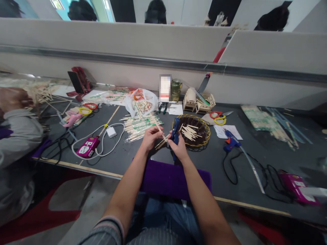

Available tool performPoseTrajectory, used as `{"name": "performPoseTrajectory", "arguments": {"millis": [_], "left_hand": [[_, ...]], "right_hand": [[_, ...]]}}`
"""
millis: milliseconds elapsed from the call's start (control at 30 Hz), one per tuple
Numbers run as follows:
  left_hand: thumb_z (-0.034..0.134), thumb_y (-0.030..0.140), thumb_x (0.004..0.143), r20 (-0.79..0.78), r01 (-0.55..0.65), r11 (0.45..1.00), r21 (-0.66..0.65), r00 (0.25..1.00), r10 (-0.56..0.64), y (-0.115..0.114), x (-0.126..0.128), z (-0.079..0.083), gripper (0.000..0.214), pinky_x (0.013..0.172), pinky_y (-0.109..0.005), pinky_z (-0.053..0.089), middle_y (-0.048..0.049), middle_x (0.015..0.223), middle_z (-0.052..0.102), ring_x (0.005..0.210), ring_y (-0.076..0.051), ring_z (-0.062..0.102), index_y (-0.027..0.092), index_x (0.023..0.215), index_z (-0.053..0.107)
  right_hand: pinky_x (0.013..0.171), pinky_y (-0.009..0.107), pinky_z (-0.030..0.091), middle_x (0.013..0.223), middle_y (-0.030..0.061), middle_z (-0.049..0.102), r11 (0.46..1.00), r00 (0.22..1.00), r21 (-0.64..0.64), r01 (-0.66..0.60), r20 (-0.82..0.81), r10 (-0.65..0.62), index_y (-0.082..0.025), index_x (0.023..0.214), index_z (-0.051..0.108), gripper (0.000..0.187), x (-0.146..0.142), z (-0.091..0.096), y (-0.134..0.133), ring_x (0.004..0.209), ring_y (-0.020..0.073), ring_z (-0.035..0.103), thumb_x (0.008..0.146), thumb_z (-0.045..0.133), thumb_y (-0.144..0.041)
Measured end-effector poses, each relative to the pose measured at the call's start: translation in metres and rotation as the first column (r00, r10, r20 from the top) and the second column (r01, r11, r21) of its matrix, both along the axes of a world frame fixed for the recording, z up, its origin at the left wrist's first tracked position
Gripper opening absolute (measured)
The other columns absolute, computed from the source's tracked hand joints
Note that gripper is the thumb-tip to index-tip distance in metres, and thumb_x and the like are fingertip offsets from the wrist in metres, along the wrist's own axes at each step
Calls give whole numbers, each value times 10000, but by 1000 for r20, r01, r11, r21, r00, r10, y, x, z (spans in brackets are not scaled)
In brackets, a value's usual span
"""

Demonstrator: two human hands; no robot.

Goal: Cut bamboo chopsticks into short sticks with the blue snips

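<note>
My left hand (151, 136) pinches a thin pale wooden stick (160, 130), whose lower end reaches toward my right hand. My right hand (180, 148) is wrapped round a blue hand tool (175, 126) that looks like a cutter; its jaws are too small to make out. Under my hands, a few more sticks (160, 144) lie on the dark table. Just right of my right hand, a woven basket (207, 131) with a yellow rim contains several short stick pieces (190, 132). Paper-wrapped chopsticks (140, 128) lie in a pile beyond my left hand.
A purple cloth (166, 178) covers the table edge before me. Right lie a blue glue gun (232, 142), scissors (220, 118) and a magenta box (297, 187) with cables. Behind stand a plastic bag (153, 98) and small wooden models (190, 99). A co-worker's sleeve (21, 132) is at left.
</note>
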State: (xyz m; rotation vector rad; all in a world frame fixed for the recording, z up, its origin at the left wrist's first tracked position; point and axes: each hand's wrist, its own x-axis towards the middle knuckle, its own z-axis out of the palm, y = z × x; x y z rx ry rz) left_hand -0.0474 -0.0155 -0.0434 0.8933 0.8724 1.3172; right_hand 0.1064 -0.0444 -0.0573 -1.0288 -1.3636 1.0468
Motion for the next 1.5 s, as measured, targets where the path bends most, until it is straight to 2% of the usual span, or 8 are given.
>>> {"name": "performPoseTrajectory", "arguments": {"millis": [367, 600, 800, 900, 1033, 1167, 1333, 1500], "left_hand": [[841, 350, 571, -7, -34, 999, 20, 999, 34, -1, 0, 1, 337, 568, -243, 483, 5, 659, 634, 551, -96, 572, 156, 812, 708], [819, 352, 621, 39, -58, 998, 31, 998, 57, -2, -1, 7, 642, 549, -236, 506, 69, 664, 561, 486, -66, 511, 255, 1204, 569], [727, 361, 706, 50, -113, 994, -4, 992, 113, 0, -3, 3, 292, 575, -262, 533, -1, 720, 613, 546, -87, 563, 159, 913, 689], [687, 287, 713, -51, -194, 974, 118, 978, 201, -1, -2, 1, 261, 630, -283, 541, -36, 822, 657, 675, -133, 614, 180, 949, 710], [659, 238, 746, -395, -175, 890, 422, 848, 354, -3, -2, 1, 290, 737, -284, 521, -53, 934, 646, 852, -171, 610, 245, 1031, 713], [612, 245, 808, -600, -24, 860, 509, 707, 374, -2, -5, -2, 280, 784, -274, 472, -64, 920, 630, 857, -173, 593, 279, 1067, 714], [615, 299, 819, -616, -117, 816, 566, 597, 514, -1, -9, -8, 177, 695, -259, 427, -26, 722, 550, 695, -155, 513, 312, 924, 757], [656, 358, 800, -427, -385, 677, 627, 557, 712, -7, -11, 6, 135, 773, -312, 443, -41, 774, 554, 820, -192, 535, 275, 820, 760]], "right_hand": [[793, 337, 508, 856, 25, 647, 992, 986, 80, 96, 126, -106, -219, 982, 561, 209, -8, 1, -7, 760, 173, 625, 787, 603, -280], [789, 308, 502, 855, 16, 656, 982, 980, 65, 179, 76, -184, -215, 979, 568, 218, -8, 0, -7, 760, 156, 626, 782, 621, -294], [802, 321, 492, 894, 42, 646, 961, 960, 38, 273, 51, -275, -196, 959, 565, 210, -10, 4, -7, 782, 162, 618, 788, 599, -313], [820, 335, 491, 894, 49, 655, 955, 954, 8, 297, 46, -297, -190, 957, 572, 218, -11, 4, -6, 794, 171, 623, 780, 600, -314], [795, 327, 501, 883, 50, 666, 957, 956, -9, 291, 46, -290, -194, 963, 578, 224, -11, 3, -5, 798, 176, 626, 786, 600, -329], [790, 326, 500, 898, 50, 660, 966, 963, -1, 260, 77, -259, -195, 965, 585, 212, -12, 3, -6, 785, 171, 620, 798, 590, -325], [753, 311, 505, 851, 31, 636, 983, 983, -19, 185, 12, -185, -200, 981, 573, 235, -12, 7, -10, 733, 156, 598, 803, 606, -351], [766, 307, 508, 877, 25, 624, 972, 966, -58, 226, -114, -231, -204, 1021, 553, 307, -8, 12, -11, 752, 147, 601, 792, 637, -390]]}}
